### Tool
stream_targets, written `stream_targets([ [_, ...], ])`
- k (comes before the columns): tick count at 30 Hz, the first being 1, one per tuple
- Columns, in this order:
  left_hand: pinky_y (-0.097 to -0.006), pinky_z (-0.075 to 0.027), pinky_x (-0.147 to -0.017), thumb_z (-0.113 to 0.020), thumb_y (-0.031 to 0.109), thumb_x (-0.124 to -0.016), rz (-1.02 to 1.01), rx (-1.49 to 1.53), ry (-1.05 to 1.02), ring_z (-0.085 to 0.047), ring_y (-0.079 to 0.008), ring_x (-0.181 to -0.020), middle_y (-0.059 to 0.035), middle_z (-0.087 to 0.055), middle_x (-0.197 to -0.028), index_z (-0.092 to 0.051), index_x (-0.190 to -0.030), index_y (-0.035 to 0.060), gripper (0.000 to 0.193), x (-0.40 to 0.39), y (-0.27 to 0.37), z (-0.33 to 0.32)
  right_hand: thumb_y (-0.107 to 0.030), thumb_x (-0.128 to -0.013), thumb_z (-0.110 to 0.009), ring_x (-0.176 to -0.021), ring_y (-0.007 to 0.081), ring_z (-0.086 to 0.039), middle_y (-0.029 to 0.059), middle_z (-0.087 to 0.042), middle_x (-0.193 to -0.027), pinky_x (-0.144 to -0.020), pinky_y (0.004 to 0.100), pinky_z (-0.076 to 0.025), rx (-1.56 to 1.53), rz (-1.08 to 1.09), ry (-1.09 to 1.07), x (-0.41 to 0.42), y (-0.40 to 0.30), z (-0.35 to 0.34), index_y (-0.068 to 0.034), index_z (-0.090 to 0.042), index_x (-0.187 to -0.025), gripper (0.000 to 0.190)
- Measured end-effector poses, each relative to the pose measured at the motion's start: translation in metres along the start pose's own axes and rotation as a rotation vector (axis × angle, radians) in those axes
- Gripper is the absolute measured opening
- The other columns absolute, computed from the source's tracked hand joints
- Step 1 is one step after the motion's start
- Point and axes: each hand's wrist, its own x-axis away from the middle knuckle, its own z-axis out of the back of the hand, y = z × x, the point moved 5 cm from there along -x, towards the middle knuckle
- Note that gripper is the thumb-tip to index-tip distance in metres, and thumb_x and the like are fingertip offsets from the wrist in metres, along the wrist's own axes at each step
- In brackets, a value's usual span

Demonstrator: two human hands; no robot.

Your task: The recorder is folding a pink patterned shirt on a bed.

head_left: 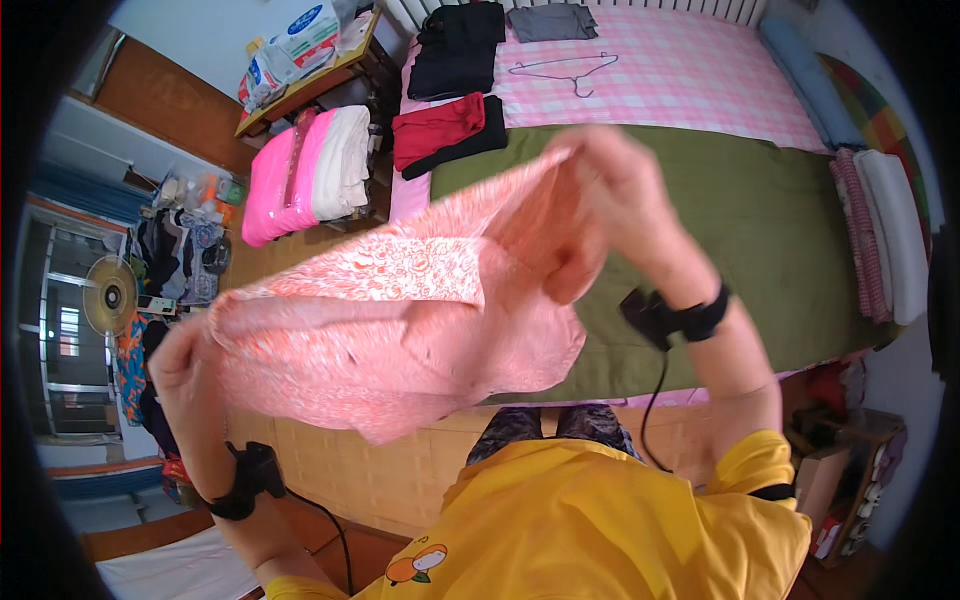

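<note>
A pink and orange patterned shirt (pixel 420 322) hangs in the air, stretched between both hands. My left hand (pixel 184 356) grips one end of it at the left. Higher up and to the right, my right hand (pixel 619 184) holds the other end over the bed. The cloth sags between them and is blurred in places. Part of its inner side shows near my right hand. Beyond it, a thin wire hanger (pixel 566 71) lies on the pink checked sheet (pixel 675 75). An olive-green blanket (pixel 735 225) covers the near part of the bed.
Folded black clothes (pixel 457 52), grey folded cloth (pixel 551 22) and a red garment (pixel 439 131) lie on the bed. A pink and white bedding bundle (pixel 307 172) stands to its left. Rolled bedding (pixel 810 82) lies along the right side. A fan (pixel 111 296) stands far left.
</note>
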Motion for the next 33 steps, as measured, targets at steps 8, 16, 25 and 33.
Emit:
stream_targets([
  [8,-0.0248,-0.043,-0.066,-0.049,0.009,-0.091,-0.26,-0.203,0.556,-0.052,-0.0109,-0.073,-0.0043,-0.059,-0.079,-0.059,-0.086,-0.0034,0.017,-0.022,0.034,0.008,-0.003,-0.082,-0.049,-0.08,0.0232,-0.059,0.012,-0.061,-0.091,-0.074,0.0336,-0.047,0.553,0.656,0.295,-0.049,-0.12,0.111,-0.003,-0.063,-0.098,0.021],
  [16,-0.0326,-0.041,-0.051,-0.057,0.023,-0.082,-0.612,-0.294,0.14,-0.056,-0.0267,-0.055,-0.0106,-0.056,-0.063,-0.058,-0.074,0.0044,0.02,0.032,0.041,-0.035,0.002,-0.066,-0.052,-0.063,0.0248,-0.057,0.0081,-0.062,-0.071,-0.056,0.0323,-0.045,0.748,0.296,-0.096,0.04,-0.157,0.123,-0.002,-0.064,-0.085,0.023],
  [25,-0.0329,-0.029,-0.035,-0.062,0.028,-0.077,-0.589,0.097,-0.717,-0.045,-0.0232,-0.035,-0.0055,-0.047,-0.048,-0.06,-0.063,0.0104,0.023,0.043,0.054,-0.034,0.0,-0.058,-0.054,-0.042,0.0152,-0.047,0.0012,-0.051,-0.056,-0.039,0.0276,-0.034,0.414,-0.006,-0.175,0.107,-0.206,0.144,-0.007,-0.067,-0.072,0.02],
  [33,-0.0298,-0.042,-0.061,-0.047,0.005,-0.082,-0.27,0.038,-0.616,-0.051,-0.0155,-0.064,-0.0141,-0.051,-0.066,-0.053,-0.082,-0.0036,0.011,-0.108,0.035,-0.196,-0.005,-0.078,-0.056,-0.063,0.0156,-0.054,0.0078,-0.057,-0.069,-0.059,0.0275,-0.042,0.542,-0.421,-0.071,0.058,-0.057,0.165,0.002,-0.058,-0.082,0.008],
])
